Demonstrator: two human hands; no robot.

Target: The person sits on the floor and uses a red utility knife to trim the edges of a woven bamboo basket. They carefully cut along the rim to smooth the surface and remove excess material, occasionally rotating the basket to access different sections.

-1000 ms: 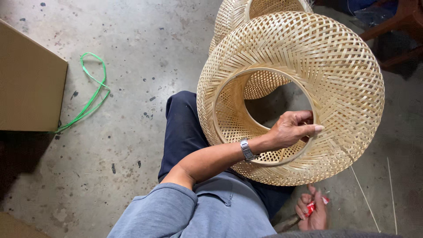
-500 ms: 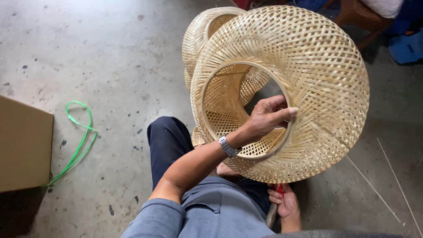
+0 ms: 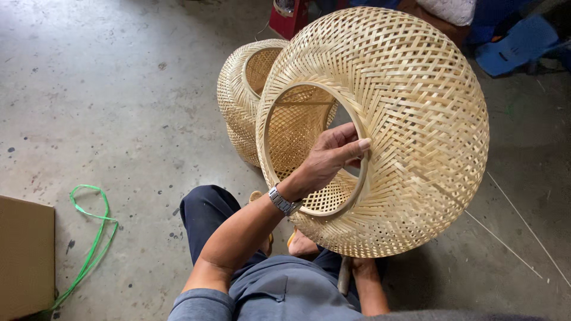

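A large round woven bamboo basket (image 3: 416,119) with a wide ring opening is held tilted above my lap. My left hand (image 3: 333,157), with a metal watch (image 3: 284,202) on the wrist, reaches into the opening, and its fingers hook over the inner rim (image 3: 363,178). My right hand (image 3: 361,266) is mostly hidden under the basket's lower edge; only the wrist and forearm show. A thin handle (image 3: 344,276) sticks out beside that wrist. Whether the right hand grips it is hidden.
A second, smaller woven basket (image 3: 241,95) stands on the concrete floor behind the first. A green plastic strap (image 3: 92,238) and a cardboard box (image 3: 24,255) lie at the left. Thin bamboo strips (image 3: 517,232) lie at the right; a blue object (image 3: 517,44) is beyond.
The basket has turned and swung left, so its opening faces more to the left. My left hand keeps its hold on the rim. My right hand has slipped further under the basket.
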